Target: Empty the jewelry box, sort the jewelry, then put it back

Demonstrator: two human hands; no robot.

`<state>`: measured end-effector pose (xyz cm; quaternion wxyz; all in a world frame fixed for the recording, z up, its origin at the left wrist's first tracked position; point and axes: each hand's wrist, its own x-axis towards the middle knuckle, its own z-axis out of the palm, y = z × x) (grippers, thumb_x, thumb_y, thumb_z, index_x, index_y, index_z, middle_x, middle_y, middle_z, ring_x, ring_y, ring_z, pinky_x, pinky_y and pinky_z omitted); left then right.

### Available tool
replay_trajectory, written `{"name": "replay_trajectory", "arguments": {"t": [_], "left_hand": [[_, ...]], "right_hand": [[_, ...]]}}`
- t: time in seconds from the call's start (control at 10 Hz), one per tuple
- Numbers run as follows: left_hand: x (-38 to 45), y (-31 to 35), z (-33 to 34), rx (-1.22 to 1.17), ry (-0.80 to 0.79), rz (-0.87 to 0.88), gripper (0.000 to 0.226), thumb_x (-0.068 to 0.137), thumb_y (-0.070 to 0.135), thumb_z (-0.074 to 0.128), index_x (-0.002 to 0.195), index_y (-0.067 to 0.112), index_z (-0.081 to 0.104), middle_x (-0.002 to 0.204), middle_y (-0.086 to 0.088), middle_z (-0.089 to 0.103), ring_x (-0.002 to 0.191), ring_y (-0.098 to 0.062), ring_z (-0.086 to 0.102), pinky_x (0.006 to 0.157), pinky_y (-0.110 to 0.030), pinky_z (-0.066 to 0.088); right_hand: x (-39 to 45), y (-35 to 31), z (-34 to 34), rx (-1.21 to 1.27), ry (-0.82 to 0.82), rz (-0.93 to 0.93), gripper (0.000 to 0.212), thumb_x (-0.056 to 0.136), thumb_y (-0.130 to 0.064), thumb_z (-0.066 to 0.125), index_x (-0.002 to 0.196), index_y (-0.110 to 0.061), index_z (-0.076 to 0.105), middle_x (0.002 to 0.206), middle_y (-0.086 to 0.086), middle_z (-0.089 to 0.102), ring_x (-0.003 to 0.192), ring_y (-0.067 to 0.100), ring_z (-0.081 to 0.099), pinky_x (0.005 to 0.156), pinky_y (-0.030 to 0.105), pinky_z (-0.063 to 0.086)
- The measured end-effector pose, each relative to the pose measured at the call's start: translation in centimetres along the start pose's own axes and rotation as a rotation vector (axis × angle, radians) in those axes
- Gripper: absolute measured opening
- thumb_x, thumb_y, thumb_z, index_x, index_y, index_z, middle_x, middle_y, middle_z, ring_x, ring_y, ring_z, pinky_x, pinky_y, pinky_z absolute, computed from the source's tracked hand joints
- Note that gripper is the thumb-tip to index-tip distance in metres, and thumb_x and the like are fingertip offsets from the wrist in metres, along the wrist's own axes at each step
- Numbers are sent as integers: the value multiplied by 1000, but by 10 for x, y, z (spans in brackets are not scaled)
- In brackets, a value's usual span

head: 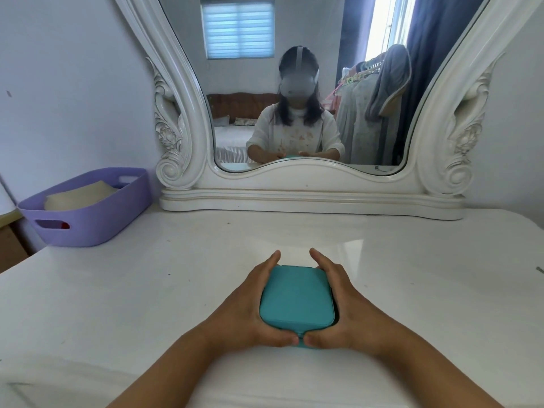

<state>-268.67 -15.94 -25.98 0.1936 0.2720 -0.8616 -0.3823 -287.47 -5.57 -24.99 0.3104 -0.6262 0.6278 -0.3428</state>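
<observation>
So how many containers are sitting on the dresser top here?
2: the closed teal jewelry box near the front edge, held between the left hand and right hand, and the purple basket at the back left. Nothing else shows.

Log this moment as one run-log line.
stage: box not yet opened | teal jewelry box: closed, on white vanity top | left hand: grips box's left side | right hand: grips right side | thumbs at front edge

The jewelry box lies near the tabletop's front edge, the basket at its back left corner, the mirror along the back edge.
</observation>
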Motion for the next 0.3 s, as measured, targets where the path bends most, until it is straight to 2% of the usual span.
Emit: {"name": "replay_trajectory", "arguments": {"t": [0.1, 0.2, 0.3], "left_hand": [[-1, 2, 1, -9, -19, 13, 117, 53, 46, 83, 136, 52, 1, 137, 33, 20, 124, 20, 23, 93, -2, 30], [-1, 7, -17, -158, -118, -87, 113, 49, 61, 78, 136, 50, 6, 140, 31, 22, 127, 16, 27, 97, -3, 32], [8, 13, -51, -49, -26, -157, 97, 59, 81, 47, 141, 43, 14, 152, 17, 22, 138, -4, 25, 112, -25, 25]], "right_hand": [[-2, -1, -1, 24, -22, 1, 117, 57, -35, 83, 133, -57, -2, 134, -25, 19, 126, -8, 27, 98, 15, 38], [-6, -8, -13, 93, -78, 50, 114, 53, -46, 82, 136, -55, 5, 139, -23, 22, 129, -2, 30, 105, 21, 35], [-1, -18, -38, -40, 54, 24, 95, 60, -66, 69, 139, -45, 21, 144, -19, 26, 127, -3, 34, 102, 19, 32]]}}
